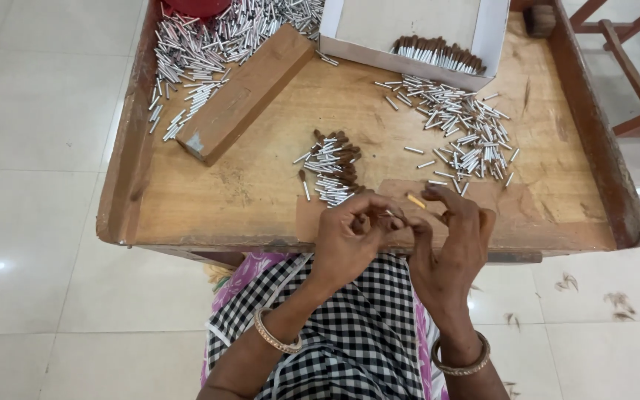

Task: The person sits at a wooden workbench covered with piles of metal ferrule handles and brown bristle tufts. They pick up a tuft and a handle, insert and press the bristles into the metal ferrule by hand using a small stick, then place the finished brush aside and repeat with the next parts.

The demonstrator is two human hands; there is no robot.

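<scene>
Both hands meet at the near edge of a wooden tray table (261, 192). My left hand (350, 241) is curled around a pinch of brown fibre, its fingertips touching my right hand. My right hand (450, 248) pinches a small white tube (415, 201) between thumb and forefinger, the other fingers spread. Just beyond the hands lies a small heap of tubes with brown tufted ends (335, 167). A scatter of plain white tubes (461, 130) lies to the right of it.
A wooden block (244, 92) lies slanted at the left, with a big pile of white tubes (201, 52) behind it. A white cardboard box (409, 30) at the back holds a row of tufted tubes. Raised wooden rims border the table. A wooden chair (631, 67) stands at right.
</scene>
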